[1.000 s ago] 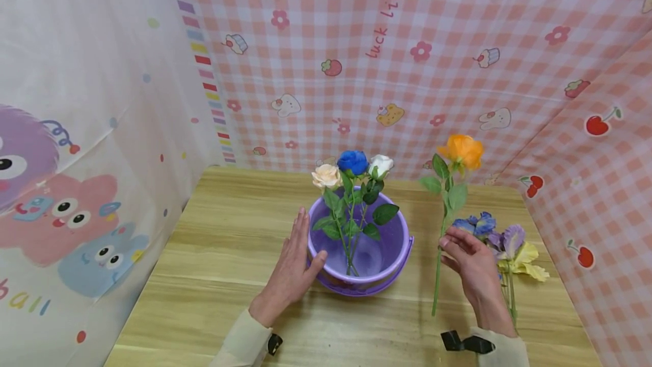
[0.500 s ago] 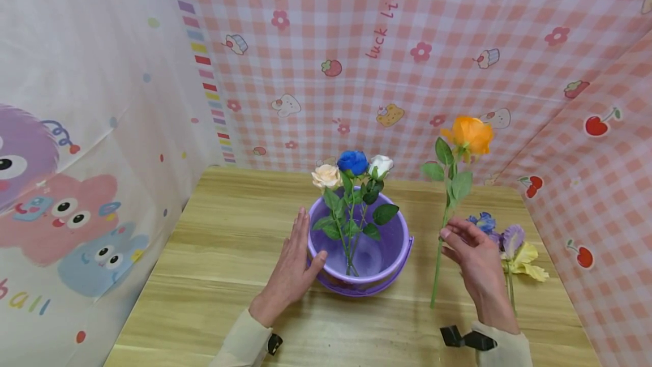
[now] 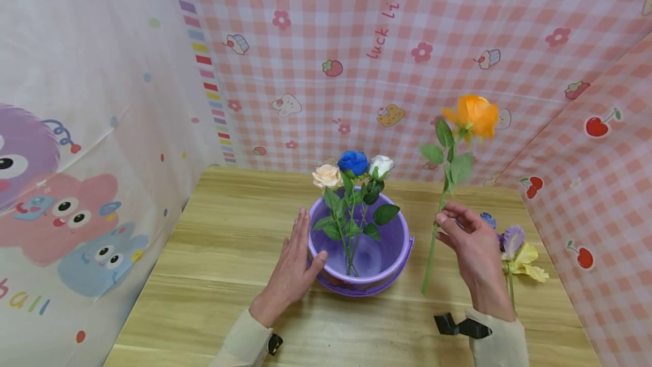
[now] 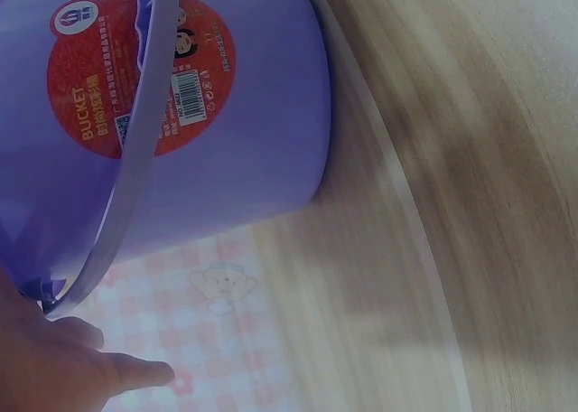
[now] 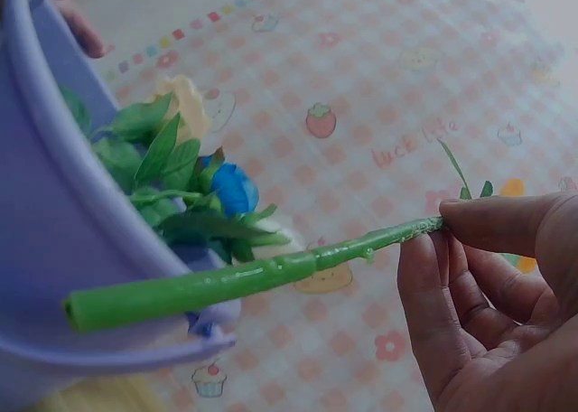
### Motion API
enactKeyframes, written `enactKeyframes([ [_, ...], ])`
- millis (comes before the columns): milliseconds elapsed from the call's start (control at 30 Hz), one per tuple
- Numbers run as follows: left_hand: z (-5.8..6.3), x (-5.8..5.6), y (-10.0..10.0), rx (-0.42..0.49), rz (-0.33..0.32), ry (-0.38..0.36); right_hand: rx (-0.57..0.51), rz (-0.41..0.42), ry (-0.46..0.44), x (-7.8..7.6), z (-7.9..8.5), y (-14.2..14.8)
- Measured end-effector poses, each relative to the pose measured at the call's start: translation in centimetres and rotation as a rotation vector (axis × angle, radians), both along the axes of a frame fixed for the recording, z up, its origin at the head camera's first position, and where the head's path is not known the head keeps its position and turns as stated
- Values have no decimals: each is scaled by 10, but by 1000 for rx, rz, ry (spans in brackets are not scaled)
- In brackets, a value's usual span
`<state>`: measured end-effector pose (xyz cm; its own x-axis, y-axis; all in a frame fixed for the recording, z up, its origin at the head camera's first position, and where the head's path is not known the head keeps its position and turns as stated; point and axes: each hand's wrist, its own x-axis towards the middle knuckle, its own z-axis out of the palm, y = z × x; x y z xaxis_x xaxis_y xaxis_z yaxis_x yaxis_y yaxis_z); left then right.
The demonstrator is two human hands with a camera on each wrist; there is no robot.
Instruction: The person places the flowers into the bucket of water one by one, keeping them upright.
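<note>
My right hand (image 3: 474, 248) pinches the green stem of an orange rose (image 3: 476, 116) between thumb and fingers, to the right of the purple bucket (image 3: 407, 225). The rose stands nearly upright, its bloom highest and its bare stem end (image 5: 108, 305) pointing down toward the bucket's side. With fingers straight, my left hand (image 3: 290, 271) rests against the bucket's left rim. Inside the bucket lean a peach rose (image 3: 326, 176), a blue rose (image 3: 353, 162) and a white rose (image 3: 381, 166). The bucket's handle (image 4: 135, 159) hangs down over its red label (image 4: 81, 78).
Beyond my right hand, a purple flower (image 3: 512, 239) and a yellow flower (image 3: 527, 262) lie on the wooden table (image 3: 224, 231), with a blue bloom (image 3: 488, 220) partly hidden. A checked cloth (image 3: 305, 44) hangs behind the table; a white printed cloth (image 3: 127, 146) hangs at the left.
My right hand has raised the orange rose and shifted slightly away from me, the stem's lower end swinging left toward the bucket. My left hand and the bucket stay put.
</note>
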<state>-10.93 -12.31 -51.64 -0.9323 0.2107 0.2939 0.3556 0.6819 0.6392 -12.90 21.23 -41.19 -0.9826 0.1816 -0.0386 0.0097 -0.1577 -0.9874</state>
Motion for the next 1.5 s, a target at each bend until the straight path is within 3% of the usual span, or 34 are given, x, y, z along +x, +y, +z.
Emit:
enactKeyframes([
  [367, 1, 1, 0, -4, -3, -15, -58, 13, 36, -9, 18, -18],
  [867, 1, 0, 0, -5, 3, -16, -22, 72, 93, -22, 29, -48],
  [1167, 2, 1, 0, -2, 3, -30, -21, 86, 88, -32, 25, -62],
  [1500, 2, 1, 0, -1, 4, -27, 20, 151, 59, -40, 7, -81],
])
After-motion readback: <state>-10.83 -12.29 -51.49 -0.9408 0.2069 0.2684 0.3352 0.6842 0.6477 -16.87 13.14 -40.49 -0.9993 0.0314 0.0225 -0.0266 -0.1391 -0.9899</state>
